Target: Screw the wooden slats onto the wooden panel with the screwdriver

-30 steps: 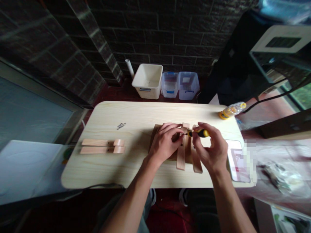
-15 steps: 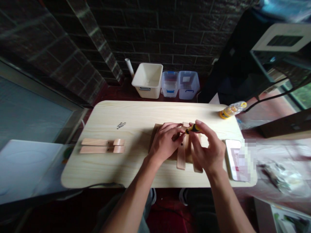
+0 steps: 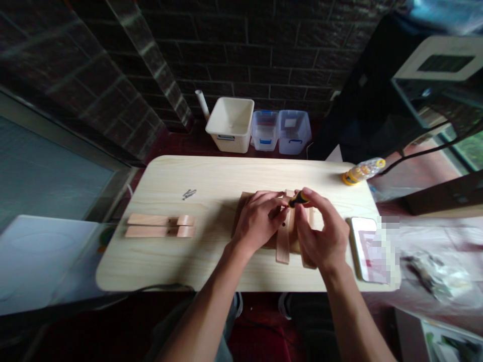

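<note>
A yellow-and-black screwdriver (image 3: pixel 299 199) is between the fingers of my right hand (image 3: pixel 325 226), its tip end toward my left fingertips. My left hand (image 3: pixel 260 219) rests over a brown wooden block (image 3: pixel 237 213), thumb and forefinger pinched by the screwdriver's tip; what they hold is too small to make out. Under my hands, a light wooden strip (image 3: pixel 283 246) with a dark hole lies across the block, and a second strip (image 3: pixel 308 259) is partly hidden by my right hand. Two more wooden pieces (image 3: pixel 147 219) lie side by side on the left of the table.
Several dark screws (image 3: pixel 189 194) lie on the pale table (image 3: pixel 169 173). A bottle (image 3: pixel 362 171) stands at the back right, and a white phone-like object (image 3: pixel 368 249) lies at the right edge. Beyond the table are a cream bin (image 3: pixel 232 143) and two clear boxes (image 3: pixel 294 131).
The screwdriver's handle has tilted slightly and my right fingers have shifted a little on it. My left hand keeps its place; the whole view has moved slightly.
</note>
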`<move>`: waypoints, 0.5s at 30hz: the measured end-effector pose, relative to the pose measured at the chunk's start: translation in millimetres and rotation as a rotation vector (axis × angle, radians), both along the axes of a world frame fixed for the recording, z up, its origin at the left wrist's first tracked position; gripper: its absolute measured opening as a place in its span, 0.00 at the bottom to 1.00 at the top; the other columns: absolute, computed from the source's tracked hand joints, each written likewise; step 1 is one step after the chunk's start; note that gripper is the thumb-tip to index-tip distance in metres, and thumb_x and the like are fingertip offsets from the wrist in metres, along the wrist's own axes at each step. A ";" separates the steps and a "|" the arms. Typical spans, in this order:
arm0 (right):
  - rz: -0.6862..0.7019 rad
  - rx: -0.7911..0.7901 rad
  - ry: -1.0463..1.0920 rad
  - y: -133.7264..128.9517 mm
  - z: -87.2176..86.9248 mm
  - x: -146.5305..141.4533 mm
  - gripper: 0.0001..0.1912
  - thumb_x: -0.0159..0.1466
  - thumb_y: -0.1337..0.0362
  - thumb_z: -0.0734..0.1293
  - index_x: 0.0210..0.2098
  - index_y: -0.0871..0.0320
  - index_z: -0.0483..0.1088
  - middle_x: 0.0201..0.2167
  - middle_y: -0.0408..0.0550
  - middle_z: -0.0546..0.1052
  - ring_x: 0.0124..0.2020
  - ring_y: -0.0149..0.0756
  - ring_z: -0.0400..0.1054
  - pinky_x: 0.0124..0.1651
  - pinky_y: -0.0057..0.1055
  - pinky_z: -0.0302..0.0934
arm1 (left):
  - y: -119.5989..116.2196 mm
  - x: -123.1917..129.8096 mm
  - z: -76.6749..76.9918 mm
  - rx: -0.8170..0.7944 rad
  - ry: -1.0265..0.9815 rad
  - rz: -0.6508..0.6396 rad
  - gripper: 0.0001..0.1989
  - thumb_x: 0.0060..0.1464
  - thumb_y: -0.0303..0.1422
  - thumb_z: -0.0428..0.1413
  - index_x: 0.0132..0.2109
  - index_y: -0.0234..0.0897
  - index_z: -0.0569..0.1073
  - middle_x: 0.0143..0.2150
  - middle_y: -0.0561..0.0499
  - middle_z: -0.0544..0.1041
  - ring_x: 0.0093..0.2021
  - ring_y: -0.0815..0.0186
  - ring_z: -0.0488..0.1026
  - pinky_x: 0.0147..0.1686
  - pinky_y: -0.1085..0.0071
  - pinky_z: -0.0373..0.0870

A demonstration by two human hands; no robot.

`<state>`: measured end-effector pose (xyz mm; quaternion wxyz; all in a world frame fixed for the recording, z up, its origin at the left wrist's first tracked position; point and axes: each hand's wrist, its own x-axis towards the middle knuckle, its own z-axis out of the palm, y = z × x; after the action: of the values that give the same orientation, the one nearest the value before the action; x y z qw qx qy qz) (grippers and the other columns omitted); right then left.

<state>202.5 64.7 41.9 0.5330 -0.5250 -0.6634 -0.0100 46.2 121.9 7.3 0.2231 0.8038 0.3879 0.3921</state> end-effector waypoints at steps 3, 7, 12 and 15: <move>0.029 -0.007 0.007 -0.1 1.6 0.4 0.28 0.67 0.74 0.70 0.64 0.50 0.70 0.50 0.49 0.83 0.47 0.39 0.81 0.50 0.37 0.79 | -0.1 0.2 -0.1 -0.005 0.011 0.004 0.02 0.64 0.32 0.62 0.43 0.43 0.79 0.52 0.50 0.83 0.56 0.60 0.79 0.58 0.59 0.76; 0.045 -0.038 0.023 -0.9 1.1 0.9 0.30 0.67 0.74 0.69 0.66 0.49 0.69 0.53 0.50 0.83 0.49 0.41 0.81 0.51 0.39 0.79 | -0.1 0.2 -0.5 0.004 0.019 0.013 0.02 0.64 0.33 0.62 0.43 0.43 0.80 0.53 0.50 0.84 0.56 0.60 0.79 0.58 0.58 0.76; 0.034 -0.057 0.021 0.2 -0.6 0.1 0.28 0.69 0.72 0.69 0.66 0.48 0.69 0.52 0.49 0.83 0.50 0.41 0.81 0.51 0.39 0.79 | -0.2 0.2 -0.9 -0.006 0.023 0.022 0.02 0.63 0.33 0.62 0.43 0.43 0.80 0.52 0.50 0.84 0.54 0.60 0.80 0.57 0.58 0.77; 0.046 -0.064 0.032 1.3 -0.8 0.2 0.26 0.69 0.72 0.68 0.65 0.49 0.69 0.51 0.50 0.83 0.47 0.39 0.81 0.49 0.37 0.79 | -0.7 0.2 0.1 -0.019 0.026 0.017 0.03 0.63 0.31 0.63 0.44 0.43 0.80 0.53 0.50 0.83 0.54 0.60 0.80 0.57 0.59 0.77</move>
<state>202.7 66.0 41.2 0.5264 -0.5265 -0.6669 0.0319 46.5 121.2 7.4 0.2225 0.8032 0.4014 0.3797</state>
